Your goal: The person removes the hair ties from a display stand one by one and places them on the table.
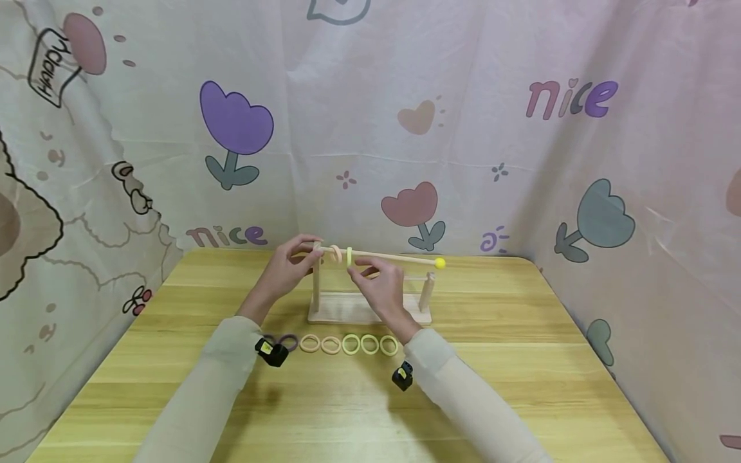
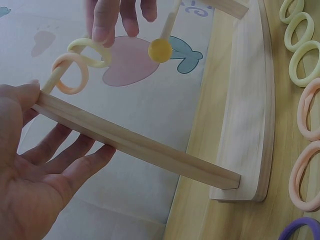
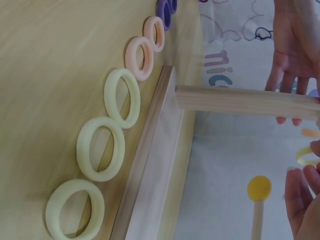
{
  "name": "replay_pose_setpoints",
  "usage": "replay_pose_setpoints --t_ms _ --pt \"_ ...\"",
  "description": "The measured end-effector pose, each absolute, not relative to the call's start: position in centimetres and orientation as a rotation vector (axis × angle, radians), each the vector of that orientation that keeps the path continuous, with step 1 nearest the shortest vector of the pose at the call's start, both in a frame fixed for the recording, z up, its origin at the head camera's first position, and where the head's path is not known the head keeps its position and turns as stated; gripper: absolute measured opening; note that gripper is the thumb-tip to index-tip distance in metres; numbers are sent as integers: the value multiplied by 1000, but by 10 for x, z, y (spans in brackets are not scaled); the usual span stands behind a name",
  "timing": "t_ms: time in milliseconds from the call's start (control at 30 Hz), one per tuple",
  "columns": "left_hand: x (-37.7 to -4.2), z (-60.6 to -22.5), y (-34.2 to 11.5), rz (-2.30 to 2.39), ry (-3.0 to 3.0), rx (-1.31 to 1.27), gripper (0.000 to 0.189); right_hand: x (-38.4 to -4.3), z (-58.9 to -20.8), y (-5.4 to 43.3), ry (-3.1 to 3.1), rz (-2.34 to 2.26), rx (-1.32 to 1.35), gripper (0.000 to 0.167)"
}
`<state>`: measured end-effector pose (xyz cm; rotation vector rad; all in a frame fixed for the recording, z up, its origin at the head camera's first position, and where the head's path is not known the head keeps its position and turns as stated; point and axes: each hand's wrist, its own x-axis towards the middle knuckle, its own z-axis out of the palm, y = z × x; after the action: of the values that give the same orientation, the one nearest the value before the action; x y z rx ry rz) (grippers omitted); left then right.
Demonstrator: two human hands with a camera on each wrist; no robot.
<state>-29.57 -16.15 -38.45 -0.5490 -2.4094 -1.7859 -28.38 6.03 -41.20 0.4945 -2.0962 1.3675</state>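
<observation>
A wooden stand [image 1: 332, 307] has two upright posts; a rod [image 1: 393, 258] runs right from the left post to a yellow ball end [image 1: 440, 263]. My left hand [image 1: 289, 263] grips the top of the left post [image 2: 145, 142], thumb at the rod's end, fingers behind the wood. On the rod hang a peach ring [image 2: 70, 74] and a light yellow ring [image 1: 349, 256]. With thumb and forefinger, my right hand [image 1: 382, 286] pinches the yellow ring's lower edge. Another ball-ended rod [image 3: 258, 220] reaches toward the right post [image 1: 427, 292], its ball [image 2: 160, 50] hidden in the head view.
A row of rings lies on the wooden table [image 1: 492, 360] before the stand: purple rings [image 1: 288, 342] at left, peach rings [image 1: 309, 343] in the middle, light yellow rings [image 3: 101, 149] at right. A patterned cloth [image 1: 347, 116] hangs behind the table.
</observation>
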Motion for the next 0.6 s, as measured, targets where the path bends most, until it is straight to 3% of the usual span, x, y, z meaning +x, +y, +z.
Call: replay_pose_setpoints --t_ms 367,600 --pt "-296 -383 -161 -1789 -2412 -542 38 -283 -410 50 -2083 1265 380 18" --pt "-298 -384 -161 -1803 -2407 -537 38 -284 -409 49 -2062 1284 383 10"
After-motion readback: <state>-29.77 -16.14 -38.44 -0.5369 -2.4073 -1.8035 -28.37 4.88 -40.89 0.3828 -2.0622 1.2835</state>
